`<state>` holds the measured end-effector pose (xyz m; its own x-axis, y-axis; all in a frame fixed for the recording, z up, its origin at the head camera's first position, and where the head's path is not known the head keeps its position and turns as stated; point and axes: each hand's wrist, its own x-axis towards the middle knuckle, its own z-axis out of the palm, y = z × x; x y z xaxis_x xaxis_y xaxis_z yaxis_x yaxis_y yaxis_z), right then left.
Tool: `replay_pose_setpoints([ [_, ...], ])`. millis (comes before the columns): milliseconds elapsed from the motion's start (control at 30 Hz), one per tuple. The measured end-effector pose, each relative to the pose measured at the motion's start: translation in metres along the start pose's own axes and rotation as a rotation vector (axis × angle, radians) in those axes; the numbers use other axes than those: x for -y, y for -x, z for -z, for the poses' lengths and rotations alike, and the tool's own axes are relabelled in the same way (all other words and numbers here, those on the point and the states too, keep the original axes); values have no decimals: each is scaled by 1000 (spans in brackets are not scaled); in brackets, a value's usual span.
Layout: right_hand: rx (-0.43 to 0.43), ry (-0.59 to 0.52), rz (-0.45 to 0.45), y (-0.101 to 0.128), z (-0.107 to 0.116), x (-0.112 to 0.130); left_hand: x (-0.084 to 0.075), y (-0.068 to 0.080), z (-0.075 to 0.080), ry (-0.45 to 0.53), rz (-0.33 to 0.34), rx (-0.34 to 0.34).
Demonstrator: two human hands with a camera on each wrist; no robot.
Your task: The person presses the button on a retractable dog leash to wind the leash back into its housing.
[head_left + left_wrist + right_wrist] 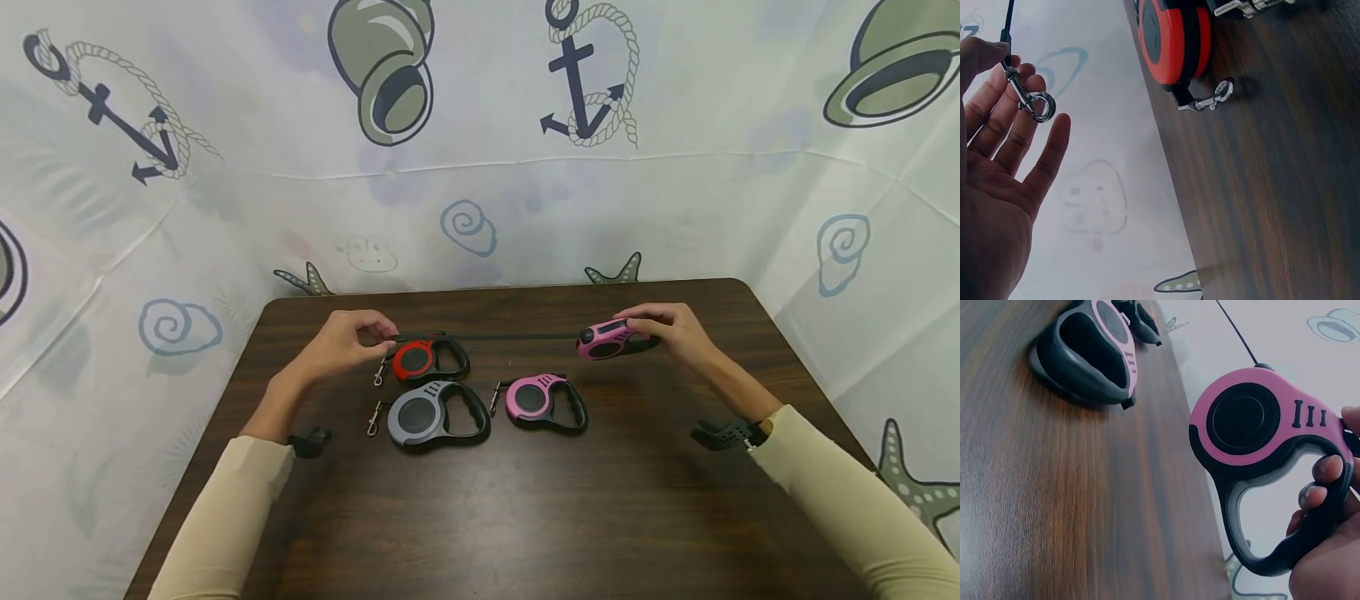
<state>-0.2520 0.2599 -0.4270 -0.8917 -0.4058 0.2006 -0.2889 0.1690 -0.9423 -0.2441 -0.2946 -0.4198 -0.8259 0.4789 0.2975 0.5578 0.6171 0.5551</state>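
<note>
In the head view my right hand holds a pink and black retractable dog leash above the far right of the table. Its fingers curl through the loop handle, as the right wrist view shows. From the casing a thin black cord runs straight across to my left hand. There, thumb and fingers pinch the cord's end just above its metal snap hook, which hangs in front of the other fingers. Below the left hand lies a red and black retractable leash, its own clip pointing left.
A larger grey retractable leash lies nearer me than the red one. To its right is a second pink retractable leash. All rest on a dark wooden table, backed by a printed cloth with anchors and shells.
</note>
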Motion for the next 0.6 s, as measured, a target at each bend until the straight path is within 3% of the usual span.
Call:
replay_pose_setpoints([
  [600, 17, -8, 18, -5, -13, 6, -8, -9, -8, 14, -1, 20],
])
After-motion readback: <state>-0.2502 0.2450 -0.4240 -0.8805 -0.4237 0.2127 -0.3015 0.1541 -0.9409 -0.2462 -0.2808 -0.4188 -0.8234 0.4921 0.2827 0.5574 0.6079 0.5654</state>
